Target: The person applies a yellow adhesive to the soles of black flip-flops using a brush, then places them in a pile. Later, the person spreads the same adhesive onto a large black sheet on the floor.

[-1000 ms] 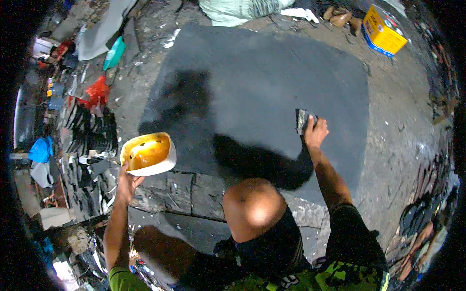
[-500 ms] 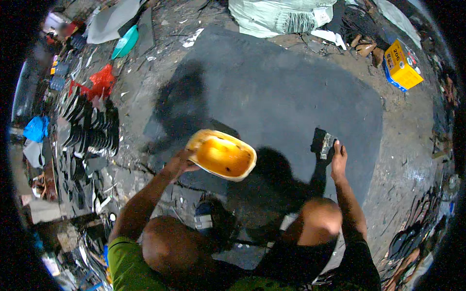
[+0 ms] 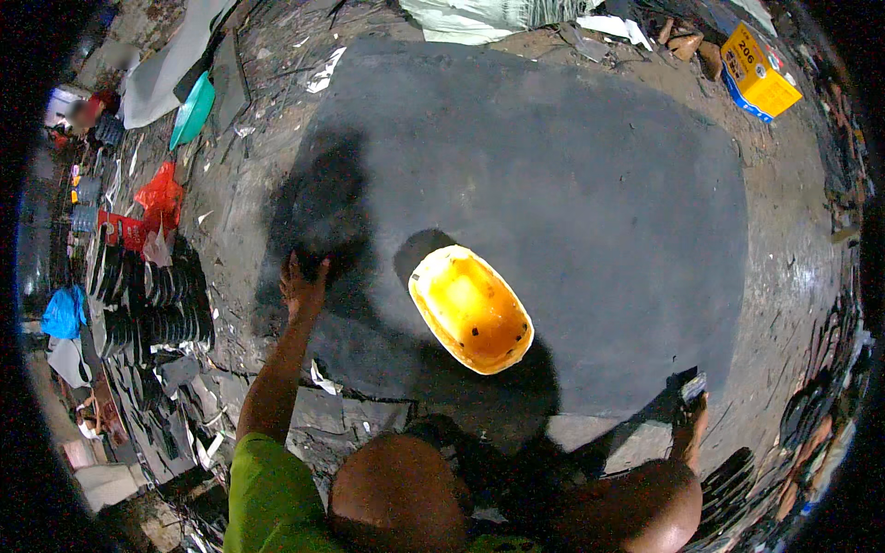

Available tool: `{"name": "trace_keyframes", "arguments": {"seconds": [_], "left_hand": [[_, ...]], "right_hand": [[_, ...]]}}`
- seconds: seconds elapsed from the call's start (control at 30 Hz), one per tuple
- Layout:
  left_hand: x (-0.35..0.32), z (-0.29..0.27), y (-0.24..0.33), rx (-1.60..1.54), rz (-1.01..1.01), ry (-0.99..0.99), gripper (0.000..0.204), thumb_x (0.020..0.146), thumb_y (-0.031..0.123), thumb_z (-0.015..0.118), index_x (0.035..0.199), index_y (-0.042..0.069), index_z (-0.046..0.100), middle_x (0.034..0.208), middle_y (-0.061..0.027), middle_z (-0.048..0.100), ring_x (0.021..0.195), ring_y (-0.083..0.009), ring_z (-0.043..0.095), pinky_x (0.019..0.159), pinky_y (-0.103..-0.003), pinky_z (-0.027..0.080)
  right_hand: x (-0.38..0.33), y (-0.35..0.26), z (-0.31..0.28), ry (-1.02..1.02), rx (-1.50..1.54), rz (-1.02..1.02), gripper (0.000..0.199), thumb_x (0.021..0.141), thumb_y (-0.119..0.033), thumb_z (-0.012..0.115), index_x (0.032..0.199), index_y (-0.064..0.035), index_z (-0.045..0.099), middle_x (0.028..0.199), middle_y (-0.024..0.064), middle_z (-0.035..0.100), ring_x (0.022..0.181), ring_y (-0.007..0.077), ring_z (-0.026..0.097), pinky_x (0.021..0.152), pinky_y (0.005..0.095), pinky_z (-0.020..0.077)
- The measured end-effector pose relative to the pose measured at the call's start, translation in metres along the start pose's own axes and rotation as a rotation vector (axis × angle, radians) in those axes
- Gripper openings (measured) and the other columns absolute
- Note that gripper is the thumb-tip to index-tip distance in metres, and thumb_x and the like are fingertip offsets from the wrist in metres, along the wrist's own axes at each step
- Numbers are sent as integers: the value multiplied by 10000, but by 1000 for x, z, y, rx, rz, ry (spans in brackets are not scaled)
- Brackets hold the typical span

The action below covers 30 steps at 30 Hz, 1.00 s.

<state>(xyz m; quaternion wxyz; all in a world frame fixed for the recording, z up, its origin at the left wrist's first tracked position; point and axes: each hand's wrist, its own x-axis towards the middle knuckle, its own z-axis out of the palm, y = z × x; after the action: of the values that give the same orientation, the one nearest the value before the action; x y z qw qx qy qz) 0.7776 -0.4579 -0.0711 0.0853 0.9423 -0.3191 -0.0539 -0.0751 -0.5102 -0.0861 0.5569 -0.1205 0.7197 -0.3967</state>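
An oblong tub (image 3: 438,318), yellow and amber inside with dark specks and a pale crusted rim, is on a large dark grey sheet (image 3: 572,203). No hand touches it. My left hand (image 3: 304,288) is near the sheet's left side, fingers apart and nothing in them, its shadow falling just beyond. My right hand (image 3: 691,426) is low at the sheet's near right corner. It is closed on a small flat mottled grey piece (image 3: 695,387), whose exact kind I cannot make out.
Stacked dark curved pieces (image 3: 152,300) stand at the left beside a red plastic bag (image 3: 160,198). A teal basin (image 3: 193,111) lies at the far left. A yellow and blue box (image 3: 758,72) sits at the far right. Scraps litter the floor around the sheet.
My left hand has let go of the tub and moved left and away from it. The tub now sits turned on the sheet. My right hand has drawn nearer, down and right, with the grey piece.
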Motion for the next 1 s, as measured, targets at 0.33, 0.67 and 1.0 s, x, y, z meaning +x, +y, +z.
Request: {"name": "trace_keyframes", "arguments": {"seconds": [0.33,0.67,1.0], "left_hand": [[6,1,-62,132,-205,-57,889,795,659,628,1404,40,432,1380,-262,465,1282,-400,419,1069,-471,351],[59,-60,-32,-714,-72,-280,602,765,476,755,1088,-19,639,975,-133,676,838,-238,635,742,-372,499],[113,45,-77,-503,235,-21,467,851,376,714,1119,3,633,1016,-112,682,876,-218,652,799,-342,510]], "right_hand": [[-39,-25,61,1,160,-221,552,1019,-492,339,1160,4,537,849,145,619,596,253,561,526,418,472],[-10,35,20,121,256,-162,671,876,-660,535,1178,-61,521,842,65,551,666,232,517,563,378,421],[-69,45,64,15,219,16,636,937,-587,483,1316,-77,513,1181,72,575,964,245,579,812,381,481]]}}
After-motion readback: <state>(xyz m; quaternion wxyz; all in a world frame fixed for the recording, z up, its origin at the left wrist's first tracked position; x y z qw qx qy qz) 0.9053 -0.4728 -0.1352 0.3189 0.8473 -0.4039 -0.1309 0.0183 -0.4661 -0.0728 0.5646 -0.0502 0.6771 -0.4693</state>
